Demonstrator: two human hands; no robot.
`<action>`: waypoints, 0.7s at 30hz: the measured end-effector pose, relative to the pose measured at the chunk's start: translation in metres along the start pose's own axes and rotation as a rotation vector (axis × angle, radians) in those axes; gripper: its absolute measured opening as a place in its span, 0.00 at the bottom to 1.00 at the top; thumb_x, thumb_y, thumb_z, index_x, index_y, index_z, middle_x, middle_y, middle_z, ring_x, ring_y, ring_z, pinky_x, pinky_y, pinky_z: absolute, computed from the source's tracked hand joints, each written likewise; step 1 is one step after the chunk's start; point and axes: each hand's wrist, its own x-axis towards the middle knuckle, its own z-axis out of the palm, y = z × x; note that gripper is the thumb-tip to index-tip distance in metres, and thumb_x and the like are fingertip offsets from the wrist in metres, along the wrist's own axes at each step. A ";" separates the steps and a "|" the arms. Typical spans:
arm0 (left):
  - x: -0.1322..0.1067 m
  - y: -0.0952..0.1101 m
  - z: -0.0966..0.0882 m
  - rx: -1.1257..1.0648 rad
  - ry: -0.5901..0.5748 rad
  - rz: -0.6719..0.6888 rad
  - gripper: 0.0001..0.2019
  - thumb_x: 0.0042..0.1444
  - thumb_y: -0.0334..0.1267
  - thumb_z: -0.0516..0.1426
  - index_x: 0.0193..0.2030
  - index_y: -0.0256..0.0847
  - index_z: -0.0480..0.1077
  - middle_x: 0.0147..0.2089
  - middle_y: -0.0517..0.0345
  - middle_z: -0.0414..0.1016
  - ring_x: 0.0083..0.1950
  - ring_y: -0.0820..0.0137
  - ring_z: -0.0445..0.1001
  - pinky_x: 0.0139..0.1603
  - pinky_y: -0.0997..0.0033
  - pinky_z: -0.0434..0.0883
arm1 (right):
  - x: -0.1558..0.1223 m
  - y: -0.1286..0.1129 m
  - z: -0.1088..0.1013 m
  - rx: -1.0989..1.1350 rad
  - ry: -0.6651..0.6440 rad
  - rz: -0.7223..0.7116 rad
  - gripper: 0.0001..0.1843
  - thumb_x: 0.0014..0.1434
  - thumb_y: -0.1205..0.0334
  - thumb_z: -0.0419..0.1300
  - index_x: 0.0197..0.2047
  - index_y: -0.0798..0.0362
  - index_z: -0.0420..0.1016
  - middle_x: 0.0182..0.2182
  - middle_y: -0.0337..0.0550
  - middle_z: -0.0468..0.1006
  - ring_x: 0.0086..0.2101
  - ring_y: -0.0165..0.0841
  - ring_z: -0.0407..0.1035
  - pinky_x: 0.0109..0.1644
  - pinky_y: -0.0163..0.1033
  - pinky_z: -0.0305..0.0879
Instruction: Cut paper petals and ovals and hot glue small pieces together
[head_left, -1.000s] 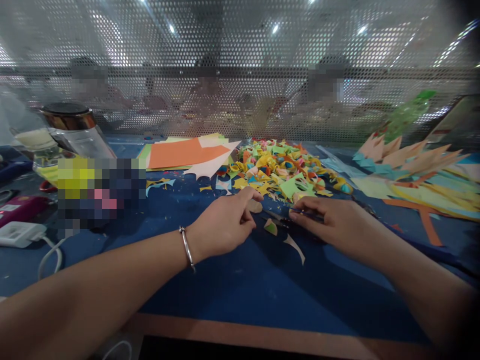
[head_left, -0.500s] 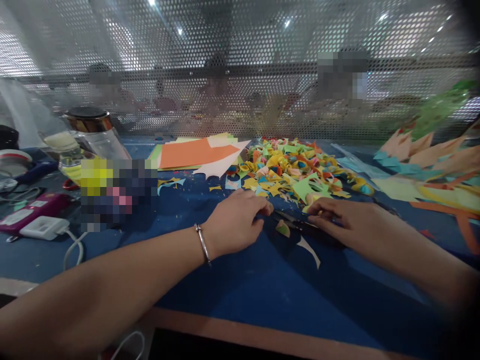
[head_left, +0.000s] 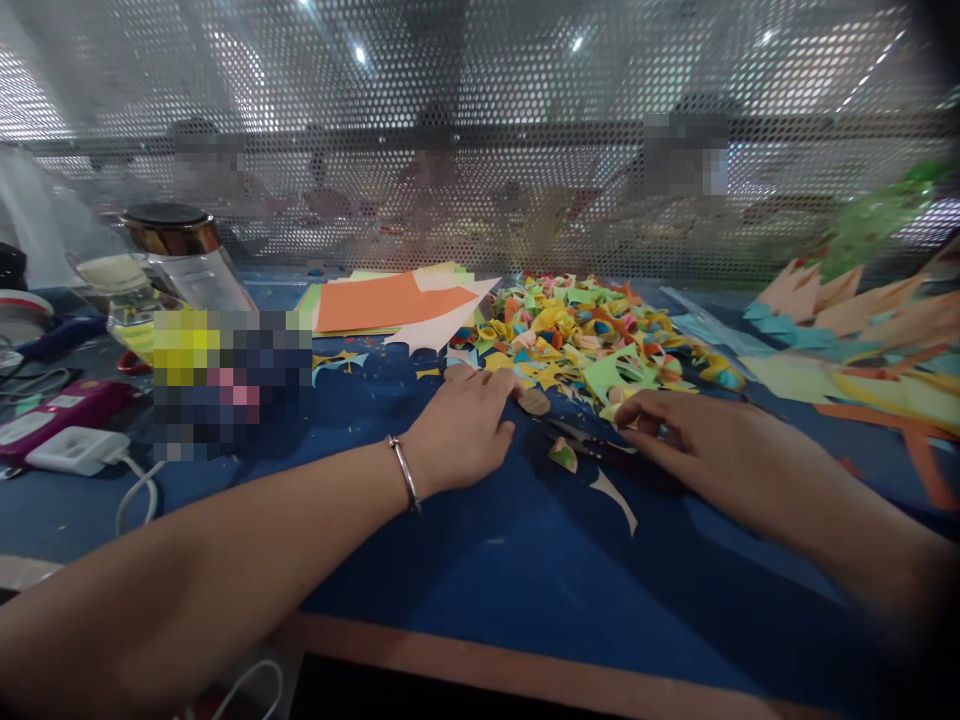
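My left hand [head_left: 469, 425], with a silver bracelet on its wrist, rests low over the blue surface, fingers stretched and thumb apart. Its fingertips are beside a small tan rounded piece of paper [head_left: 534, 402]; another pale piece shows just beyond the knuckles. My right hand [head_left: 679, 430] is curled around the dark handle end of a pair of scissors [head_left: 574, 433], whose blades point left; the handles are mostly hidden. Close below the blades lie a green-and-tan paper scrap [head_left: 564, 455] and a thin curved pale scrap [head_left: 616, 502].
Behind my hands spreads a heap of colourful paper cuttings [head_left: 574, 325]. Left of it is a stack of coloured sheets [head_left: 367, 303]. Folded paper pieces [head_left: 817, 295] stand at right. A jar [head_left: 199, 275] and a white charger [head_left: 79, 450] are at left. Perforated metal [head_left: 495, 220] forms the back.
My left hand has shifted slightly left and away from me, and its fingers have straightened, uncovering the tan rounded piece. My right hand and the scissors look nearly still.
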 end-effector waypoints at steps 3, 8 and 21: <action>0.003 -0.003 0.003 -0.046 0.004 -0.006 0.19 0.61 0.32 0.53 0.59 0.33 0.65 0.57 0.42 0.73 0.61 0.55 0.67 0.64 0.51 0.64 | -0.001 -0.003 -0.001 -0.059 -0.074 0.043 0.14 0.64 0.52 0.53 0.45 0.45 0.77 0.36 0.44 0.82 0.32 0.42 0.74 0.34 0.44 0.61; 0.006 -0.003 0.009 0.025 -0.028 0.038 0.21 0.65 0.35 0.52 0.64 0.37 0.65 0.65 0.45 0.68 0.65 0.56 0.63 0.68 0.50 0.60 | 0.000 -0.007 -0.003 -0.030 -0.027 -0.001 0.14 0.63 0.50 0.53 0.42 0.45 0.78 0.36 0.43 0.83 0.32 0.41 0.75 0.32 0.42 0.62; 0.008 -0.001 0.009 0.180 0.031 -0.003 0.19 0.67 0.43 0.51 0.61 0.42 0.70 0.62 0.48 0.68 0.64 0.53 0.61 0.67 0.47 0.58 | 0.000 -0.011 0.001 0.098 -0.082 -0.206 0.11 0.62 0.53 0.57 0.37 0.48 0.78 0.29 0.44 0.78 0.27 0.36 0.70 0.30 0.40 0.61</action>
